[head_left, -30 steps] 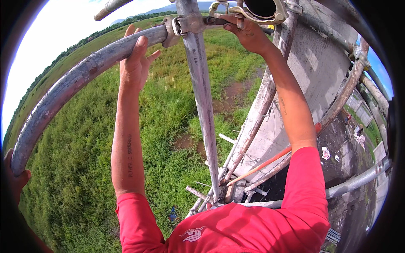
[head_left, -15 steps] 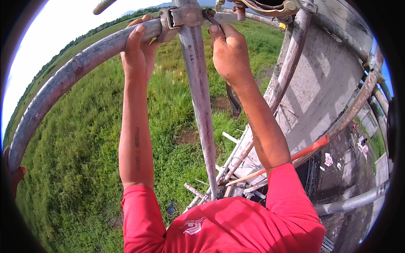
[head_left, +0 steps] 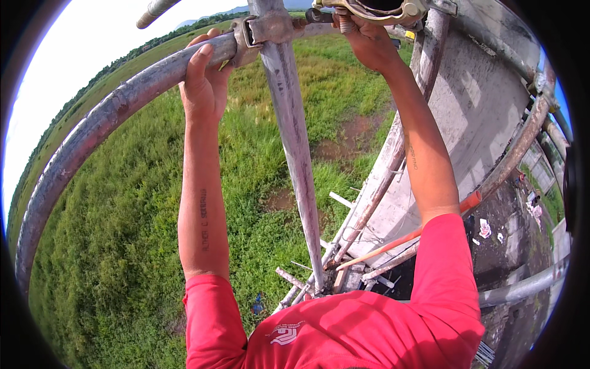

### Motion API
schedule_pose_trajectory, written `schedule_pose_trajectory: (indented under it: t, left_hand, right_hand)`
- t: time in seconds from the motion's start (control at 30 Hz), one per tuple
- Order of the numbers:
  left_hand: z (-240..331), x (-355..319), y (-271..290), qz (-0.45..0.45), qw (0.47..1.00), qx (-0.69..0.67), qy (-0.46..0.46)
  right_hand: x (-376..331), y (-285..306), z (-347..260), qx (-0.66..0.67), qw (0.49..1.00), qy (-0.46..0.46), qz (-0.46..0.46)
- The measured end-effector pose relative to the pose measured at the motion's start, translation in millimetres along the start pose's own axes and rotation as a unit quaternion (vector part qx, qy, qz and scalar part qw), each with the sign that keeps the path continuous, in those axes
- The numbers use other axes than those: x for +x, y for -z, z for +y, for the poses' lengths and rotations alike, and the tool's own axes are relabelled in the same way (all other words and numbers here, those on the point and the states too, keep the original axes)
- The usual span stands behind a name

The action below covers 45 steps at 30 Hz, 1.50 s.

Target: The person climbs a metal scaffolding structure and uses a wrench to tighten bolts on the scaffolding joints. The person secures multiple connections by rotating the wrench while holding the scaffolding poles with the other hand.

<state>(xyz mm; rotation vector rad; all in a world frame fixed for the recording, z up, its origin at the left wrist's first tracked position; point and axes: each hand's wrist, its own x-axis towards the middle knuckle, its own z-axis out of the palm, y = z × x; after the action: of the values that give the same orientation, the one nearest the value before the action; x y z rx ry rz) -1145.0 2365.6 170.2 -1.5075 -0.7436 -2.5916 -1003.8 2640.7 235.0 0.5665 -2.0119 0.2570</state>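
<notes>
My left hand (head_left: 208,77) is wrapped round a grey scaffold pipe (head_left: 117,98), thumb on the near side, close to its end. That end sits in a metal coupler (head_left: 246,43), which is joined to an upright scaffold pipe (head_left: 286,98). To the right of the upright, my right hand (head_left: 372,46) is closed on a dark wrench (head_left: 318,16). Only the wrench's head shows clearly; its handle is mostly hidden. The fingers are partly covered by another clamp (head_left: 409,9) with a threaded bolt (head_left: 345,23) hanging in front of them.
A grey concrete wall (head_left: 461,117) rises on the right, with slanting scaffold pipes (head_left: 516,154) along it. An orange pipe (head_left: 470,200) crosses below my right arm. Far beneath lie green grass (head_left: 123,234) and muddy patches. Another pipe end (head_left: 147,18) juts in at the upper left.
My right hand has moved right and up with the wrench, from beside the upright to behind the hanging bolt. My left hand keeps its hold. Fingers at the far left edge are gone from view.
</notes>
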Motion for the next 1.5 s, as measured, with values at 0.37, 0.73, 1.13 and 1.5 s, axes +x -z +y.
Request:
schedule_pose_trajectory:
  t: [0.37,0.73,1.13,1.5]
  left_hand:
    - [4.3,-2.3,-2.4,0.004,1.000,0.018,0.017]
    - [0.6,-0.8,-2.8,0.006,1.000,0.019,-0.013]
    - [3.4,-0.5,-2.9,0.023,1.000,-0.010,0.007]
    - [5.1,-1.3,-4.5,0.038,0.999,-0.019,0.018]
  right_hand:
    - [22.0,9.3,11.9,-0.101,0.983,0.010,-0.152]
    - [-25.3,-58.9,-95.2,0.069,0.953,-0.273,0.109]
    - [-17.4,-18.2,-16.0,0.083,0.988,-0.083,0.096]
    - [19.2,-12.1,11.2,-0.074,0.994,0.078,-0.016]
